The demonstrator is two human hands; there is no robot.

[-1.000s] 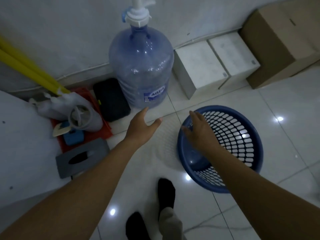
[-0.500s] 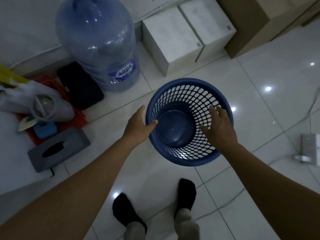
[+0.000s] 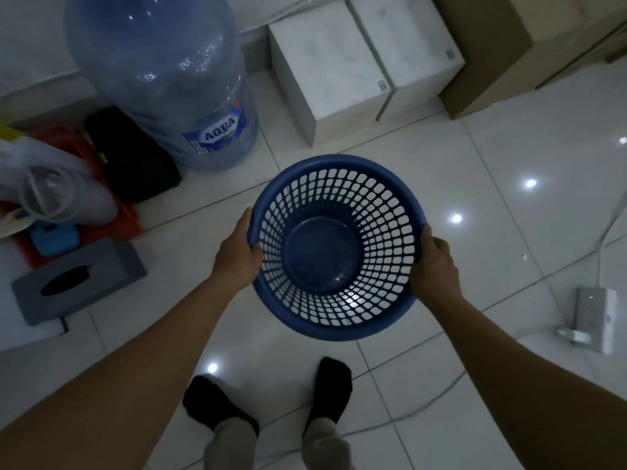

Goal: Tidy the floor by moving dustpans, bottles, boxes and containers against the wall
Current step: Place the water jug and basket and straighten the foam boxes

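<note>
A round blue plastic basket [image 3: 339,320] with a perforated wall sits upright in the middle of the view, open side up and empty. My left hand [image 3: 237,259] grips its left rim, thumb inside. On the opposite rim my right hand [image 3: 434,266] holds it too. Whether the basket rests on the white tiled floor or is lifted off it I cannot tell. A big blue water bottle [image 3: 169,79] stands by the wall at upper left.
Two white boxes [image 3: 332,72] and a brown carton [image 3: 509,45] line the wall at the top. At left are a black case [image 3: 135,157], a red tray [image 3: 112,212] with clutter and a grey tissue box [image 3: 78,283]. A white power strip [image 3: 593,317] with cable lies right. My socked feet [image 3: 332,385] stand below.
Both hands went from reaching beside the tilted basket to closing on its left and right rim. The basket now sits upright, and the view has shifted downward over it.
</note>
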